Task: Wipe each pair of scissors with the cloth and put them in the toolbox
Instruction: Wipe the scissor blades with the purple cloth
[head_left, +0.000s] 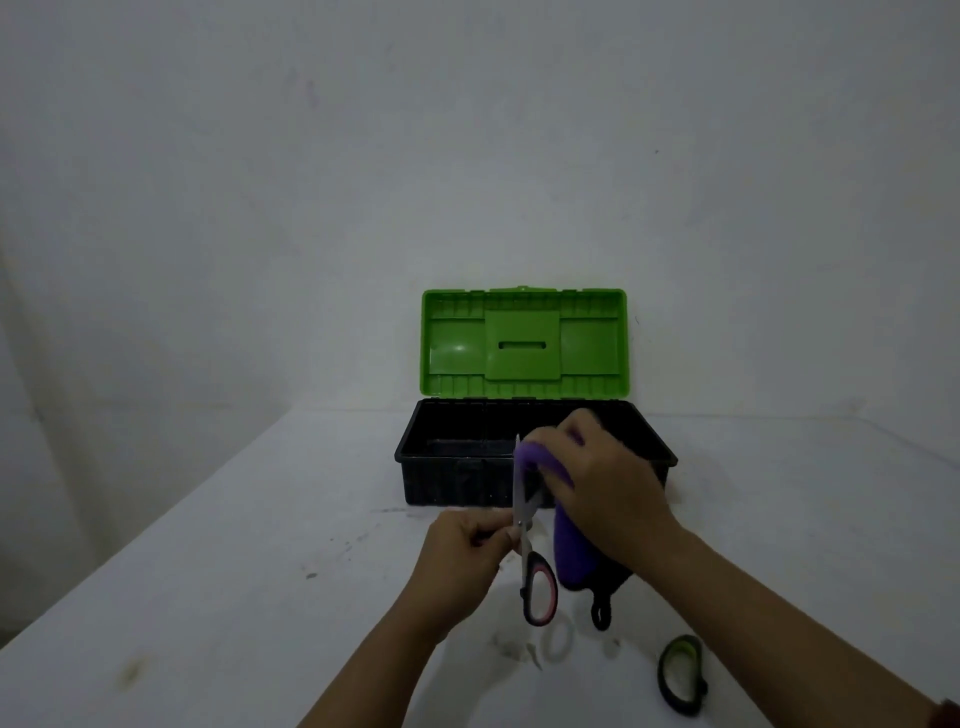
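My left hand (467, 545) pinches a pair of scissors (524, 525) near the pivot, blades open and pointing up, the black and pink handle (539, 592) hanging down. My right hand (602, 483) grips a purple cloth (569, 551) and presses its top against the upper blade tip. The cloth hangs down to a dark edge with a black loop (601, 616). Behind the hands stands the toolbox (452, 457), black base open, green lid (523, 343) upright against the wall. A second pair of scissors with a black and green handle (681, 675) lies on the table at the lower right, partly behind my right forearm.
The white table (260, 571) has dark smudges on its surface. A pale ring-shaped thing (558, 642) lies on the table under the held scissors; I cannot tell what it is. A plain wall rises right behind the toolbox.
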